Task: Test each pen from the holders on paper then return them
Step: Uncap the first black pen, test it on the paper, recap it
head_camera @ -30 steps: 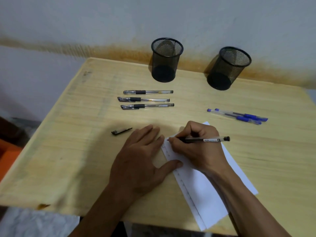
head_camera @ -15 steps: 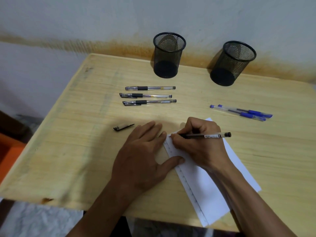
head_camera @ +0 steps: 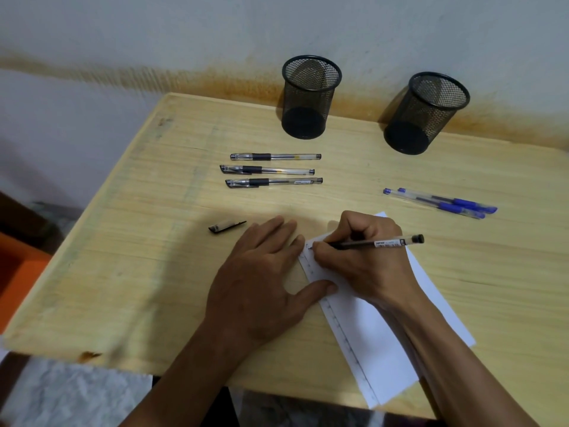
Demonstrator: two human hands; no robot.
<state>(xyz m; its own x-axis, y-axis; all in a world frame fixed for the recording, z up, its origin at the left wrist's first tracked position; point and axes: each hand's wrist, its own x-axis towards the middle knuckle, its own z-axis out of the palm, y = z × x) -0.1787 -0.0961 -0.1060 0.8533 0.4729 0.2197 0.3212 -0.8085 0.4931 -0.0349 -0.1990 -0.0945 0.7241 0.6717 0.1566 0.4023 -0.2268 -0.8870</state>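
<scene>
The left hand (head_camera: 261, 285) lies flat and open, pinning the paper (head_camera: 369, 328) by its edge, while the right hand (head_camera: 366, 257) pinches an uncapped black pen (head_camera: 369, 243), tip on the sheet's top corner. Keep pressure light and strokes short; its cap (head_camera: 227, 226) waits just beyond the left fingertips, the holders (head_camera: 311, 97) further ahead.

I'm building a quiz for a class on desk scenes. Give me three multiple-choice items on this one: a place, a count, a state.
1. Where does the loose pen cap lie?
A. left of the left hand
B. inside a holder
C. on the paper

2. How many black pens lie in the row before the left mesh holder?
A. one
B. three
C. five

3. How is the pen in the right hand?
A. capped
B. lying loose
C. uncapped, tip at the paper

Key: 1 A, the cap rests on bare table beside the left hand; 2 B, three lie parallel; 3 C, its tip meets the sheet.
</scene>
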